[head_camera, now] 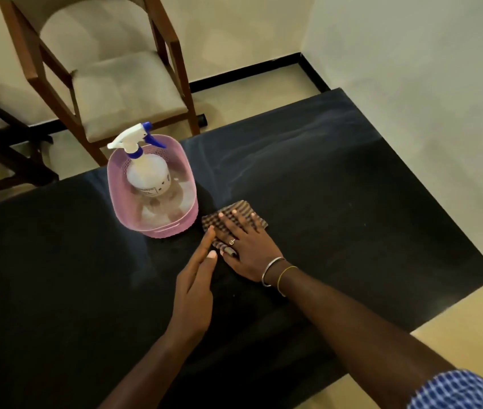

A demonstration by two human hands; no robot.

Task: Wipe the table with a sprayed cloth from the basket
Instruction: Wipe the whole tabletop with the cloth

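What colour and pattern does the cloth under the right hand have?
The folded cloth is brown-and-beige checked, best seen in the head view.

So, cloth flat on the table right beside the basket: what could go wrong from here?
The right hand presses the cloth beside the pink basket, which sits near the far edge of the table; a stroke that way could shove it off. The spray bottle stands upright in the basket and might topple if bumped. The left hand beside the cloth could block the stroke.

Basket [175,231] crowds the cloth's [243,205] left; open table [352,216] stretches right.
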